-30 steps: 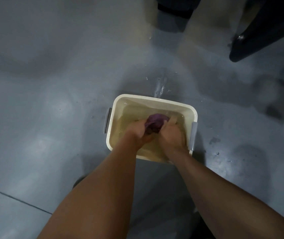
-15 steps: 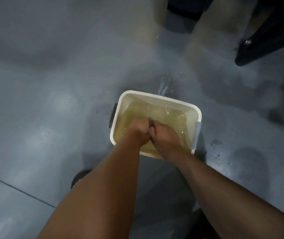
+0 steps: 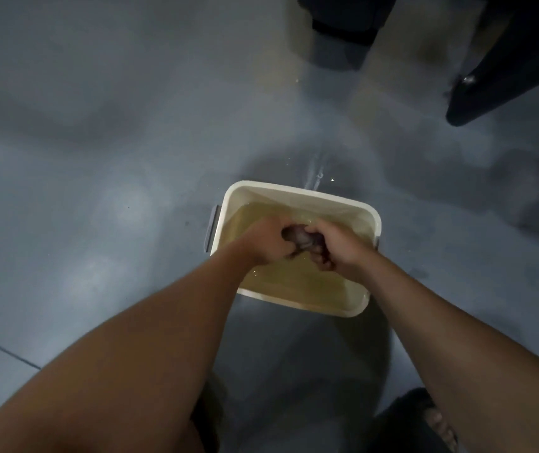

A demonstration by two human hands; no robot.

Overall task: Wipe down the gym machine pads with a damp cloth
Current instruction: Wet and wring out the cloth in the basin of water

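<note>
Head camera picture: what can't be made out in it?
Head view:
Cloth: mostly hidden inside the left hand and right hand; shape unclear.
Tub bottom: hidden by cloudy water.
Dark equipment: cut off by the top edge, dim.
Foot: cut off by the bottom edge.

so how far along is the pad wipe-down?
Early. Done: the cloth looks soaked, bunched at the murky water in the cream tub. In hand: left hand and right hand both grip it, seemingly wringing. Left: all the wiping; no hand is on the dark equipment at top right.
</note>
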